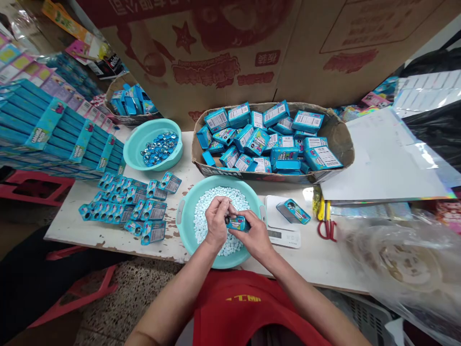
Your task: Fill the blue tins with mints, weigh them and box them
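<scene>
My right hand [256,235] grips a small blue candy tin [237,223], held tilted above a turquoise basin [185,229]. Bunched at the tin's open end are the fingers of my left hand [216,222]; whatever they pinch is hidden. Pale blue candies [212,199] fill the bottom of the basin under both hands. Just to the right, another blue tin [293,211] lies on a white scale [284,235], its round opening showing.
A cut-down carton [338,149] full of blue tins stands behind the basin. At left are a smaller basin [131,149] of shiny round lids, several grouped tins [118,204] and stacked blue boxes [32,125]. Red-handled scissors [327,229] and plastic wrap [403,259] lie at right.
</scene>
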